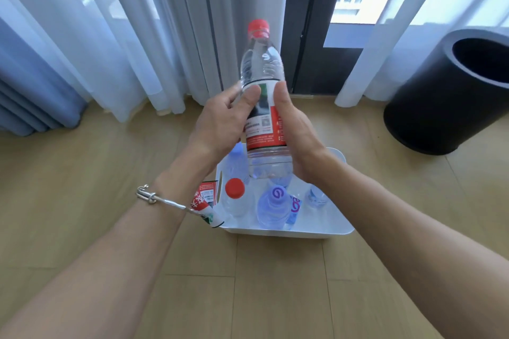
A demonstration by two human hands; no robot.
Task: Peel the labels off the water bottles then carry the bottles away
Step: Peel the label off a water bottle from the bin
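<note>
I hold a clear water bottle [263, 69] with a red cap upright above a white tub [289, 230]. Its red and white label [264, 121] is still wrapped round the middle. My left hand [220, 121] grips the bottle from the left, thumb on the label's top edge. My right hand [296, 129] grips it from the right, thumb lying along the label. In the tub stand several more bottles: one with a red cap [235, 188], one with a purple cap [276, 194]. A loose red and white label [205, 205] hangs over the tub's left rim.
A black cylindrical bin [446, 96] stands open at the right on the wooden floor [110, 173]. Sheer white curtains [132, 36] and a dark window frame [311, 36] close off the far side.
</note>
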